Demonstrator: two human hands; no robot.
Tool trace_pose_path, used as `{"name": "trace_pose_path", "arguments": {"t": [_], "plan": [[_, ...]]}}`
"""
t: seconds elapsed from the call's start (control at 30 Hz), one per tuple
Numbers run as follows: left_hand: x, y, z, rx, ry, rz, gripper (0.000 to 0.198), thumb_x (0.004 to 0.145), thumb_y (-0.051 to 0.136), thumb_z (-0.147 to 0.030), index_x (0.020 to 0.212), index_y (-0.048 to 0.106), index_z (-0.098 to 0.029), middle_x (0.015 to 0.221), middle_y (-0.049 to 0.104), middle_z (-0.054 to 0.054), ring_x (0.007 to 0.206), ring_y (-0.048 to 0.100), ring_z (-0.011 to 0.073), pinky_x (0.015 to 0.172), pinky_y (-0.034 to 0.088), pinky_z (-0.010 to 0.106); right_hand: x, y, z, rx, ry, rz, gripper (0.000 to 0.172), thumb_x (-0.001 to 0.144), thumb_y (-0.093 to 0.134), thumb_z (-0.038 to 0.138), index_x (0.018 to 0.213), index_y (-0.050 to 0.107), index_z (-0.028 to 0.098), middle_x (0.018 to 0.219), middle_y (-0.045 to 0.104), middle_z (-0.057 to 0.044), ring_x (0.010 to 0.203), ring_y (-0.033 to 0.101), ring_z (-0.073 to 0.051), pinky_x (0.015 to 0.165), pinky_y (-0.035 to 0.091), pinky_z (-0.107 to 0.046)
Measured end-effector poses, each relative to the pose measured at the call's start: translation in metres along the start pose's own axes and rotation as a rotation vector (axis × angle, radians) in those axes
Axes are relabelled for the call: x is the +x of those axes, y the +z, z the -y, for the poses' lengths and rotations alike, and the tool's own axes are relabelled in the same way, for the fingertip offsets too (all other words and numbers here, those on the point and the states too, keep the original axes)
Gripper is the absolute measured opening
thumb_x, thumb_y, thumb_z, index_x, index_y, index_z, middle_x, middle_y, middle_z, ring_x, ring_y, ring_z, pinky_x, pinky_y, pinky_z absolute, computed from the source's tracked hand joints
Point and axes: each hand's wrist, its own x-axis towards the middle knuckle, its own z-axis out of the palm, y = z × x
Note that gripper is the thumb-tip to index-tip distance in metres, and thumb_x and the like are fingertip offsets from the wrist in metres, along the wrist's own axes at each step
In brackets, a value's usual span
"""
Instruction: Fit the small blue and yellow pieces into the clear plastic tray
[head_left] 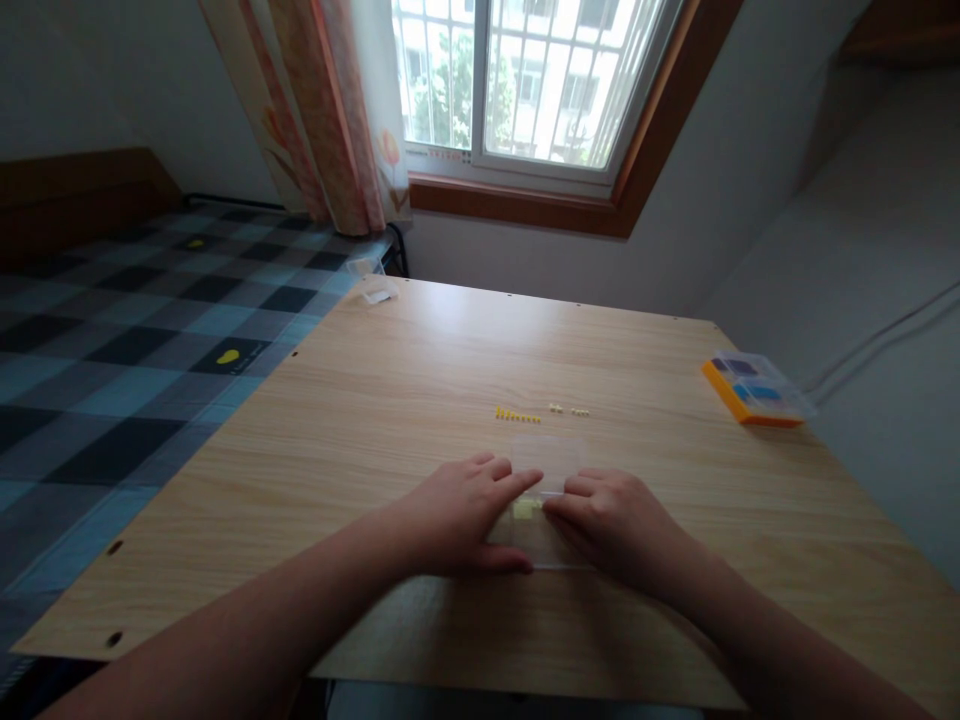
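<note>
A clear plastic box (pixel 559 555) lies on the table near its front edge, its see-through lid (pixel 551 455) folded back on the far side. My left hand (pixel 480 510) spans the box's left side, thumb at the front edge and index finger at the back, holding it. Pale yellow pieces (pixel 523 510) sit inside the box. The fingers of my right hand (pixel 600 510) are pinched together over the box, at a small pale yellow piece (pixel 538 504) mostly hidden by the fingertips. Beyond the lid, small yellow pieces (pixel 517 416) lie in a row, beside several paler ones (pixel 570 410).
An orange case with a clear lid (pixel 757 388) rests at the right edge of the wooden table (pixel 420 370). Another small clear container (pixel 377 290) stands at the far left corner. A bed with a checked cover (pixel 150 330) adjoins the left side; a window is ahead.
</note>
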Motion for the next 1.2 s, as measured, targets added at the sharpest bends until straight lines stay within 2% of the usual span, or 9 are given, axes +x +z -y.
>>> {"name": "trace_pose_path", "arguments": {"t": [0.37,0.53,0.63,0.77,0.83,1.0,1.2], "plan": [[0.000,0.000,-0.002,0.022,-0.003,-0.014,0.086,0.082,0.077,-0.061,0.151,0.046,-0.021,0.124,0.067,0.012,0.112,0.064,0.0318,0.094,0.052,0.042,-0.002,0.006,0.008,0.003,0.078,-0.014,0.022,0.096,0.057,0.018,0.079,0.070,0.019,0.075,0.068,-0.002,0.069,0.055,-0.015,0.065,0.028,-0.031],[-0.001,-0.003,-0.005,0.058,-0.001,-0.033,0.084,0.080,0.080,-0.057,0.149,0.049,-0.022,0.113,0.071,0.009,0.102,0.069,0.0311,0.085,0.054,0.041,-0.001,0.008,0.009,-0.004,0.091,-0.023,0.023,0.095,0.058,0.016,0.075,0.068,0.019,0.074,0.067,-0.002,0.069,0.055,-0.015,0.063,0.028,-0.031],[-0.002,-0.006,-0.005,0.063,0.033,-0.060,0.070,0.081,0.082,-0.050,0.141,0.057,-0.024,0.104,0.072,0.005,0.093,0.070,0.0281,0.079,0.054,0.037,-0.001,0.010,0.010,-0.009,0.104,-0.048,0.023,0.095,0.058,0.015,0.074,0.068,0.018,0.072,0.066,-0.002,0.066,0.054,-0.014,0.062,0.027,-0.031],[-0.003,-0.009,-0.003,0.085,0.101,-0.046,0.036,0.085,0.079,-0.046,0.114,0.072,-0.027,0.093,0.071,0.003,0.083,0.067,0.0236,0.070,0.050,0.033,-0.001,0.012,0.010,-0.009,0.122,-0.043,0.021,0.093,0.060,0.015,0.075,0.069,0.018,0.073,0.067,-0.003,0.066,0.053,-0.015,0.061,0.026,-0.031],[-0.003,-0.010,-0.002,0.104,0.117,-0.031,0.027,0.088,0.076,-0.047,0.106,0.075,-0.027,0.090,0.069,0.002,0.081,0.066,0.0224,0.068,0.048,0.032,-0.001,0.013,0.010,-0.017,0.132,-0.031,0.020,0.093,0.061,0.015,0.075,0.069,0.018,0.074,0.067,-0.003,0.067,0.053,-0.015,0.061,0.025,-0.031],[-0.003,-0.011,-0.001,0.109,0.147,-0.016,0.024,0.093,0.069,-0.051,0.100,0.077,-0.029,0.085,0.065,0.003,0.076,0.061,0.0192,0.066,0.045,0.030,0.000,0.012,0.011,-0.015,0.141,-0.033,0.022,0.095,0.058,0.017,0.076,0.069,0.019,0.075,0.067,-0.003,0.068,0.054,-0.016,0.061,0.024,-0.032],[-0.003,-0.014,-0.003,0.141,0.167,-0.012,0.024,0.096,0.065,-0.048,0.104,0.077,-0.029,0.084,0.063,0.003,0.074,0.059,0.0181,0.065,0.044,0.029,0.001,0.011,0.012,-0.024,0.142,-0.025,0.021,0.095,0.059,0.016,0.076,0.068,0.019,0.075,0.067,-0.003,0.068,0.053,-0.015,0.060,0.024,-0.032]]}}
